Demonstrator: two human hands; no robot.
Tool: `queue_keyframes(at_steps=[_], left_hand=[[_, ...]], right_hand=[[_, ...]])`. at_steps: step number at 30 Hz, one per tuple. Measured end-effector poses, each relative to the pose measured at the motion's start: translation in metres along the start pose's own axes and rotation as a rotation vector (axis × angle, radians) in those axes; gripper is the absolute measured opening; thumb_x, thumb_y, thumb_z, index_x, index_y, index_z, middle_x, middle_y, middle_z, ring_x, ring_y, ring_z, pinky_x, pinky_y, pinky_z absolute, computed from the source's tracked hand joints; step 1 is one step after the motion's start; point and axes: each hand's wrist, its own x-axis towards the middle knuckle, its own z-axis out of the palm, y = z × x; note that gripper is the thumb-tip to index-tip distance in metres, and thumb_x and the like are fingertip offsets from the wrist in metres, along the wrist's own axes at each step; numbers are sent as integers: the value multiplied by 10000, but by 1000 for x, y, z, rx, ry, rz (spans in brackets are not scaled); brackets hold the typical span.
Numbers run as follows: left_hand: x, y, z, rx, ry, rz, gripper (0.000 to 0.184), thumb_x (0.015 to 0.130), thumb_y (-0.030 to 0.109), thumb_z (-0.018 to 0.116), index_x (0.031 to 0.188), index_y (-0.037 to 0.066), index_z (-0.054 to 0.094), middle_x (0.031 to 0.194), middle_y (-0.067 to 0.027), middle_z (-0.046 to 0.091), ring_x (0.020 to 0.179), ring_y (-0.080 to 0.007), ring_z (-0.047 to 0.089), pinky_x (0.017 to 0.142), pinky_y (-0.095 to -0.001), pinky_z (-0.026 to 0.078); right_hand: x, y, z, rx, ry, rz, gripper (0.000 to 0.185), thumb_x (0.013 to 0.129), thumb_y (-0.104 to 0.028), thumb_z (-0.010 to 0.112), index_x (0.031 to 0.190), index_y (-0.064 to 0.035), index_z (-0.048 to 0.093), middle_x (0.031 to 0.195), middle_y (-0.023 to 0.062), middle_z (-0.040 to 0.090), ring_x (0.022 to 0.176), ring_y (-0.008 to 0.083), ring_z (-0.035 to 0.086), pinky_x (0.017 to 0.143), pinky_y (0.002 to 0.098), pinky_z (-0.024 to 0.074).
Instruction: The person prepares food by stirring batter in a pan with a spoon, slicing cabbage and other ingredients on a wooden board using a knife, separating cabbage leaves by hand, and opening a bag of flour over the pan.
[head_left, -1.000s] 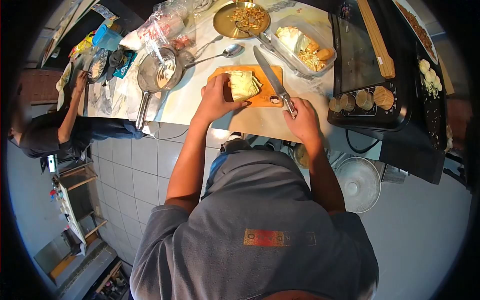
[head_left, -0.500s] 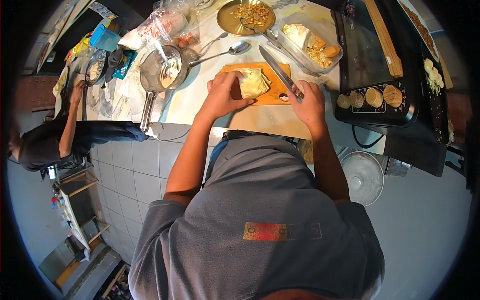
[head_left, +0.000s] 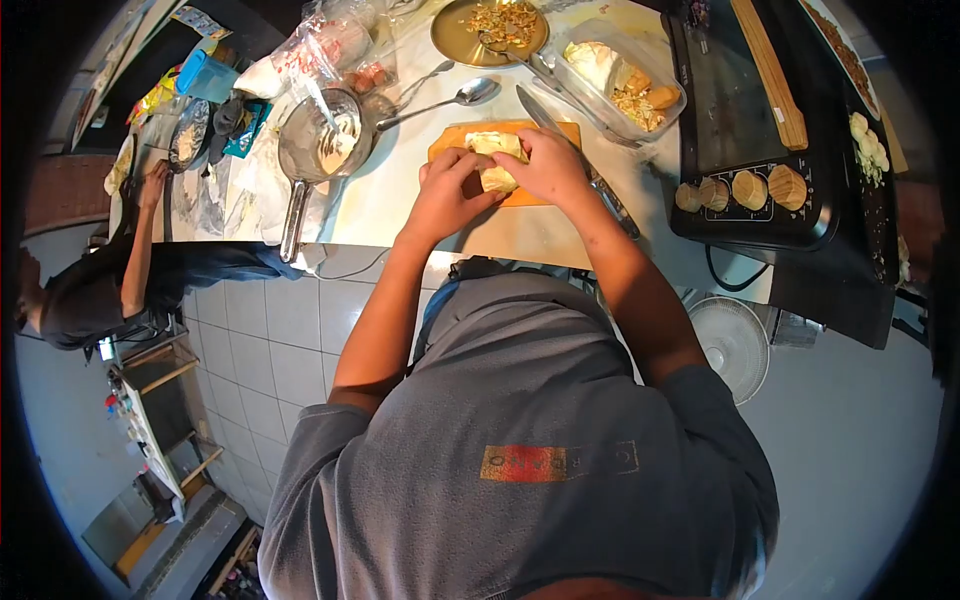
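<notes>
A pale yellow, layered block that looks like cabbage (head_left: 494, 146) lies on the orange cutting board (head_left: 453, 133). My left hand (head_left: 447, 195) grips its left side, thumb and fingers closed round it. My right hand (head_left: 548, 170) holds it from the right, its fingers meeting those of the left and covering part of the block. Just right of the right hand, a knife (head_left: 612, 205) lies across the board's right side, blade pointing away and handle toward me. My right wrist partly hides the knife.
At the left stands a saucepan (head_left: 296, 160) with white batter; a spoon (head_left: 440, 103) lies nearby. Behind are a brown plate (head_left: 447, 50) of shreds and a clear food container (head_left: 672, 100). A black griddle (head_left: 760, 222) fills the right. Another person's hand (head_left: 153, 185) works far left.
My right hand has let go of the knife, now lying on the board's right side, and has moved left onto the cabbage block. My left hand stays at the block.
</notes>
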Motion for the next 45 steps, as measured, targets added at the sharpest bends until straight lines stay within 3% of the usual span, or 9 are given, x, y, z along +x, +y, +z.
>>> queue_keyframes(at_steps=[2, 10, 14, 18, 20, 27, 33, 37, 45], left_hand=[[-1, -1, 0, -3, 43, 30, 386, 713, 196, 805, 1037, 110, 613, 983, -92, 615, 943, -303, 597, 838, -397, 449], [7, -12, -8, -112, 1, -17, 403, 754, 93, 759, 1124, 52, 606, 987, -182, 673, 901, -341, 645, 763, -364, 500], [0, -18, -8, -37, -85, -37, 466, 791, 192, 741, 1213, 100, 569, 1154, -128, 633, 1092, -303, 584, 942, -399, 403], [-7, 0, 3, -6, -14, -76, 585, 751, 313, 775, 1247, 115, 536, 1243, -84, 577, 1191, -276, 514, 985, -426, 332], [-7, 11, 11, 98, 54, -151, 702, 675, 403, 822, 1239, 105, 529, 1214, -85, 566, 1179, -279, 503, 951, -432, 334], [-4, 14, 26, 161, 140, -226, 748, 623, 438, 847, 1209, 89, 541, 1129, -118, 577, 1106, -281, 512, 924, -424, 318], [-6, 14, 28, 127, 109, -242, 864, 590, 443, 854, 1268, 39, 500, 1187, -156, 526, 1158, -326, 444, 967, -450, 290], [-6, 24, 35, 197, 199, -227, 1035, 545, 473, 868, 1342, 4, 402, 1266, -183, 446, 1208, -350, 391, 986, -485, 268], [1, 36, 61, 341, 369, -388, 967, 571, 508, 839, 1297, 17, 433, 1218, -171, 472, 1191, -349, 392, 963, -506, 258]], right_hand=[[3, -5, -8, 149, -174, 96, 466, 756, -442, 717, 857, 7, 643, 832, 196, 644, 807, 365, 631, 703, 430, 496], [-15, -3, 2, 177, -63, 238, 428, 776, -425, 707, 793, -1, 649, 752, 185, 655, 727, 361, 646, 659, 435, 498], [-14, 4, -1, 195, -36, 260, 399, 787, -403, 701, 804, -5, 673, 701, 163, 659, 722, 354, 663, 686, 432, 513], [-13, 2, -8, 191, -101, 282, 387, 778, -380, 713, 870, -7, 678, 761, 160, 675, 774, 343, 671, 728, 415, 522], [-14, 2, -6, 176, 33, 248, 384, 765, -342, 732, 954, -13, 673, 857, 160, 685, 829, 328, 668, 768, 401, 522], [-2, 15, -2, 335, -26, 104, 338, 783, -266, 724, 1025, -37, 673, 928, 157, 680, 866, 308, 661, 779, 390, 522], [1, 28, -4, 567, 62, 269, 282, 842, -245, 700, 1002, -15, 677, 923, 146, 689, 746, 209, 648, 680, 315, 513], [-13, 38, -32, 373, 129, 128, 246, 840, -186, 699, 1016, -14, 674, 899, 142, 676, 731, 245, 649, 678, 326, 518], [-21, 38, -35, 155, 121, 86, 384, 814, -285, 728, 1097, -34, 660, 934, 149, 660, 852, 281, 641, 730, 363, 512]])
